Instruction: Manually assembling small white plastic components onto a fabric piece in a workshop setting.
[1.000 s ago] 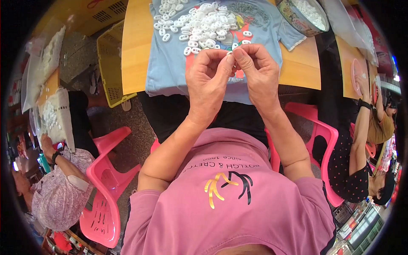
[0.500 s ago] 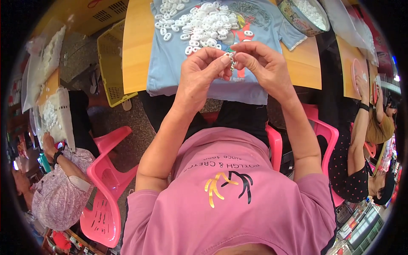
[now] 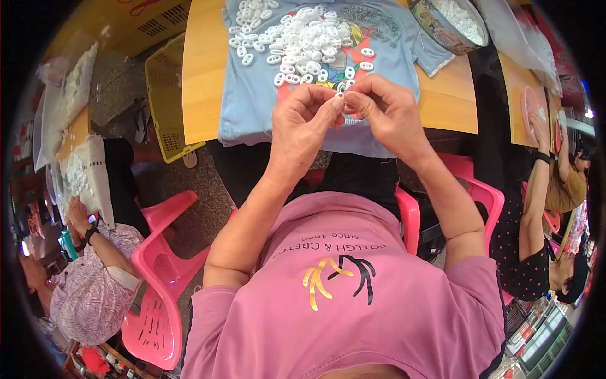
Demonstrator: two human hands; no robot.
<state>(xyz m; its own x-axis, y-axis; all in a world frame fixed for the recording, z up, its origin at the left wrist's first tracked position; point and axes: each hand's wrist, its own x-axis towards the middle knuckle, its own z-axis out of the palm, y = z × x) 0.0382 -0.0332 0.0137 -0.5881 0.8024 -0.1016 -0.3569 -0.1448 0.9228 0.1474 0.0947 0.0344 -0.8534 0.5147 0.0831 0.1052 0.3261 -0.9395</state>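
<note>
My left hand point(image 3: 303, 120) and my right hand point(image 3: 386, 112) meet over the near part of a light blue T-shirt point(image 3: 252, 104) spread on the table. Both are closed in a pinch, thumb against fingers. Between the left fingertips is a small white two-holed plastic piece point(image 3: 339, 95), mostly covered by them. A tiny shiny bit shows beside it at the right fingertips, too small to make out. Just beyond my hands lies a heap of white two-holed plastic pieces point(image 3: 312, 41), with several loose ones around it. Small dark metal parts point(image 3: 372, 22) lie piled to its right.
A round tin point(image 3: 435, 31) holding white pieces stands at the table's point(image 3: 451, 95) far right. A yellow crate point(image 3: 167, 120) is left of the table. Pink chairs point(image 3: 154, 297) flank me. One person point(image 3: 95, 284) sits at left, another point(image 3: 527, 252) at right, beside other work surfaces.
Both hands have come slightly nearer to me, uncovering more loose white pieces beyond them. The shiny metal bit between the fingertips shows less now. The pinch remains.
</note>
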